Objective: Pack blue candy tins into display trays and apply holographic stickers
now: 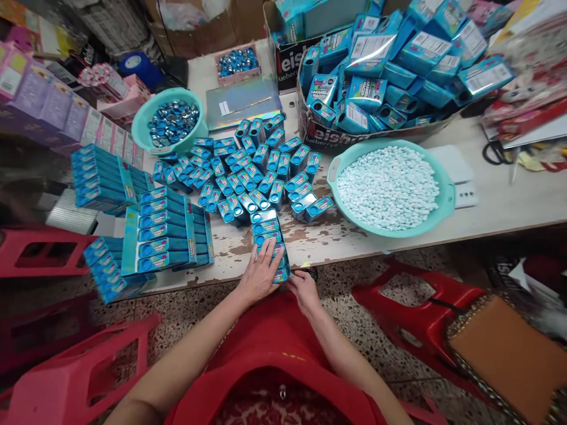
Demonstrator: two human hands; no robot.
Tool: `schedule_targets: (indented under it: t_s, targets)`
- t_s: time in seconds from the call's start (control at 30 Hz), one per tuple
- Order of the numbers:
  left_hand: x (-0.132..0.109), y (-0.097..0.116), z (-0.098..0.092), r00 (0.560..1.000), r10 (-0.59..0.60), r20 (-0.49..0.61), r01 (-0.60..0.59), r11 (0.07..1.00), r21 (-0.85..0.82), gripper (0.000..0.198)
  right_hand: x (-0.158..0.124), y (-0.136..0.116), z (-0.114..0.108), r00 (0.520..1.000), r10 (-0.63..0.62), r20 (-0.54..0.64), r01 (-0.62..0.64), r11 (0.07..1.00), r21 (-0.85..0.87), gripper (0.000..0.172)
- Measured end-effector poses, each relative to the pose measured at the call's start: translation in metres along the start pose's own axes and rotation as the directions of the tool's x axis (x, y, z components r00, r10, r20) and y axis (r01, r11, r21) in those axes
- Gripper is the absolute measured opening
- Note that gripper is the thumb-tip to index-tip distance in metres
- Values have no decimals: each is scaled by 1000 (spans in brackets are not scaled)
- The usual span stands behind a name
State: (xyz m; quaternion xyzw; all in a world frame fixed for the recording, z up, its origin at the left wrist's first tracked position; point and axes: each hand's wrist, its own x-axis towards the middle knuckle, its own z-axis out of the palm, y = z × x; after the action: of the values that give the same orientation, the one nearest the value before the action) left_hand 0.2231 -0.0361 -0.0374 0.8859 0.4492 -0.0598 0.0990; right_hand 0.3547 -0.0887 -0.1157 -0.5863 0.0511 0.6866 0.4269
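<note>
A narrow blue display box (pixel 284 251) at the table's front edge holds a row of small blue candy boxes (pixel 264 226) with round-marked tops. My left hand (pixel 261 268) lies over the near boxes in that row, fingers stretched flat across them. Against the near right corner of the display box, my right hand (pixel 305 289) has its fingers curled and pressed together, apparently gripping the edge; the fingertips are partly hidden. Just beyond stand many loose blue candy boxes (pixel 245 171), upright and close together. Filled display boxes (pixel 166 227) are stacked to the left.
A turquoise basin (pixel 447 198) of pale candies stands right, in front of a carton (pixel 319 134) heaped with blue boxes. At back left, another basin (pixel 201 127) contains blue-and-silver round pieces. Red stools (pixel 398 295) flank me; scissors (pixel 494 153) lie far right.
</note>
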Motion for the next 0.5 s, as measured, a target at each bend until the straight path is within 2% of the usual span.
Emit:
schedule_targets:
  t_s: [0.13,0.23,0.37,0.43,0.5]
  targets:
    - [7,7,-7,1000,-8,-25,8,1000,-2,86,-6,-13,3,998,52,17,-53,998,25,37]
    - [14,8,-13,996,-24,-92,20,999,-35,89,-10,-15,8,997,66,37,-68,997,38,37]
    - [18,-1,-3,988,-26,-151,19,999,-47,82,-11,-13,5,995,93,18,-93,996,-16,40]
    - [21,-4,1,989,-33,-144,26,998,-55,84,-9,-16,-3,998,62,-28,-64,993,-97,43]
    - [26,-2,-4,981,-85,-173,74,995,-70,85,-8,-26,-15,998,-31,-47,22,983,-181,47]
